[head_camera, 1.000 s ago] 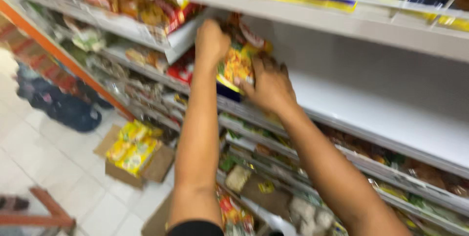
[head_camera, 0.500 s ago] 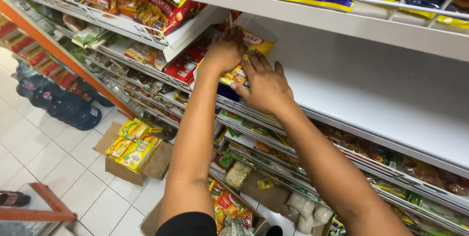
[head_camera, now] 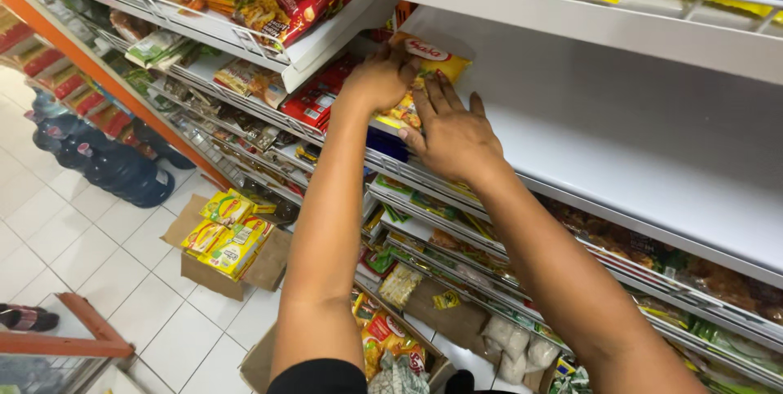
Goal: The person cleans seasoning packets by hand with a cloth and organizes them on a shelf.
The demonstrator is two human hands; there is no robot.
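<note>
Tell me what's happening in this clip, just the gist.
A person stands at a shop shelf with both arms stretched up. The left hand grips the top of a yellow snack packet standing on the white shelf, and the right hand lies flat against the packet's lower part. To the right, the shelf is mostly bare. On the floor below sits an open cardboard box of yellow packets, with large water bottles further left.

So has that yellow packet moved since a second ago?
Yes. The yellow packet has gone deeper onto the white shelf, away from its front rail, with both hands on it.
</note>
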